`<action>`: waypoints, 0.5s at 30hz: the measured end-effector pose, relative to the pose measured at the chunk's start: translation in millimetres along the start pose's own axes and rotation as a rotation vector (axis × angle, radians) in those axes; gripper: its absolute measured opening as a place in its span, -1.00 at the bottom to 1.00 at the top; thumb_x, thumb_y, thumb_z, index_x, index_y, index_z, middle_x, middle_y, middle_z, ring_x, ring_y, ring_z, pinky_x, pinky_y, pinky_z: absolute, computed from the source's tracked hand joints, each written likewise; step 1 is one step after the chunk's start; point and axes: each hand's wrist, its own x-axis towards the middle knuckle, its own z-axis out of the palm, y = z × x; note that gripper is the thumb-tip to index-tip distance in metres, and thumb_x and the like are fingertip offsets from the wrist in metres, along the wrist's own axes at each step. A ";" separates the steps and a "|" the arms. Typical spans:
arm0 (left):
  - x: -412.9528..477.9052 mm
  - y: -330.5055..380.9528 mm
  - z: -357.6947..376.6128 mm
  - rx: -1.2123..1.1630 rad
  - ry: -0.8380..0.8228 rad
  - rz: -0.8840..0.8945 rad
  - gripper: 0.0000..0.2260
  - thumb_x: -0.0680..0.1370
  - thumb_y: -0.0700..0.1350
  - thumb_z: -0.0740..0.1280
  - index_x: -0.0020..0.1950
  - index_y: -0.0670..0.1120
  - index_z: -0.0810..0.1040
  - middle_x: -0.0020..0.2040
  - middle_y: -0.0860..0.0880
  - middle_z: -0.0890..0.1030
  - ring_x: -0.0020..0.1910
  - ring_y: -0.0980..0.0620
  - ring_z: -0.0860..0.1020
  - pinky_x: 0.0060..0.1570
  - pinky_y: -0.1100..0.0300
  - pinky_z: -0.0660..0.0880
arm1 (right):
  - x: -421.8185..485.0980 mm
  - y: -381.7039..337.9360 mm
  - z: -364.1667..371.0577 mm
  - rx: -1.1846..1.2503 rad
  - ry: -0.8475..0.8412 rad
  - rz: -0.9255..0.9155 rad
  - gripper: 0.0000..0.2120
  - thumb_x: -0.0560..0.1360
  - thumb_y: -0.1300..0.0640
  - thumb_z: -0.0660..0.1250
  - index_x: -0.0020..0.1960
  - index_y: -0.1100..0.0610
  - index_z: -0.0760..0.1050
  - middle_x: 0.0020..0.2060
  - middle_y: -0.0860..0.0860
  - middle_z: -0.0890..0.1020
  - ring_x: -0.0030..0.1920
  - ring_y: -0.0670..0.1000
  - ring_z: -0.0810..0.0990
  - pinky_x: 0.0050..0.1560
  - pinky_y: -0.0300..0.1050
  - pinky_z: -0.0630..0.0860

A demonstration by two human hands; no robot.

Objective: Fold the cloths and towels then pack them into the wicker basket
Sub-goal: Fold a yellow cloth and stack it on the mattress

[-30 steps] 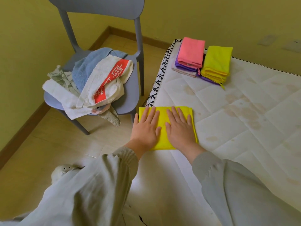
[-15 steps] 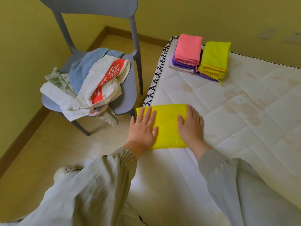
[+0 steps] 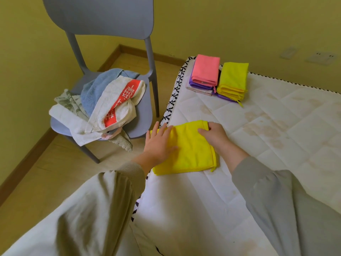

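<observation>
A folded yellow cloth lies at the near left edge of the white mattress. My left hand presses flat on its left part with straight fingers. My right hand sits at the cloth's far right corner, fingers curled round the edge. Two stacks of folded cloths stand at the mattress's far corner: a pink-topped stack and a yellow-topped stack. No wicker basket is in view.
A grey chair stands left of the mattress, holding a heap of unfolded towels: a blue one, a white one with a red band, and a leaf-patterned one. Yellow walls close in behind. Wooden floor lies on the left.
My right hand slid from the cloth's middle to its right side, then up to the far right corner, where its fingers curled on the edge. My left hand stayed flat on the left part.
</observation>
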 end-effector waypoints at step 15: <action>-14.0 42.7 -112.2 -0.451 -0.368 0.071 -0.84 0.47 -0.04 0.44 0.00 -0.03 0.58 0.01 -0.03 0.64 -0.04 0.03 0.60 0.01 0.17 0.53 | -46.1 -39.6 -47.7 -0.016 -0.357 -0.276 -0.90 0.42 0.11 0.47 -0.08 0.05 0.60 -0.12 0.06 0.69 -0.09 0.00 0.64 -0.03 -0.07 0.56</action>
